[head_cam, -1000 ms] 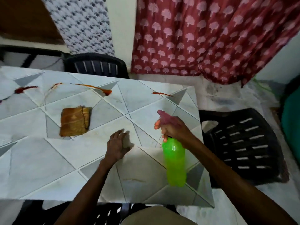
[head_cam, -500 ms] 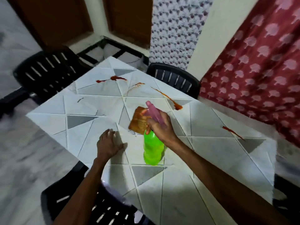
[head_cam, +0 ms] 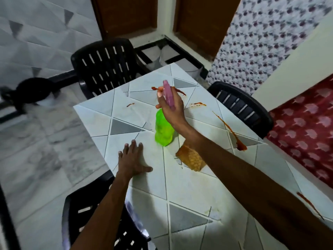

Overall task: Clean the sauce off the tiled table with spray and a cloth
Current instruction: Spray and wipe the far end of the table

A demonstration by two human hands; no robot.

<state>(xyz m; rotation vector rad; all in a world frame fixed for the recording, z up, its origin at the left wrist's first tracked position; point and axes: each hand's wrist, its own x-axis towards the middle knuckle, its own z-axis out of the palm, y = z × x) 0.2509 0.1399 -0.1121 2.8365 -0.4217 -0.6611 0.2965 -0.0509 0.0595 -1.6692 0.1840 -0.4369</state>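
1. Here the right hand (head_cam: 171, 107) grips the green bottle (head_cam: 163, 130) over the desk (head_cam: 189, 192).
2. The left hand (head_cam: 132, 161) lies flat on the desk, fingers spread.
3. The cloth (head_cam: 191, 157) lies partly under the right forearm.

There are one tiled table (head_cam: 189, 186), three black plastic chairs (head_cam: 104, 65) (head_cam: 241, 107) (head_cam: 100, 213) and two wooden doors (head_cam: 126, 15) (head_cam: 203, 20). Five sauce streaks (head_cam: 180, 91) (head_cam: 130, 105) (head_cam: 198, 105) (head_cam: 232, 132) (head_cam: 308, 202), one orange cloth (head_cam: 191, 157) and one green spray bottle (head_cam: 163, 130) show. There are two hands, a left hand (head_cam: 133, 161) and a right hand (head_cam: 171, 107).
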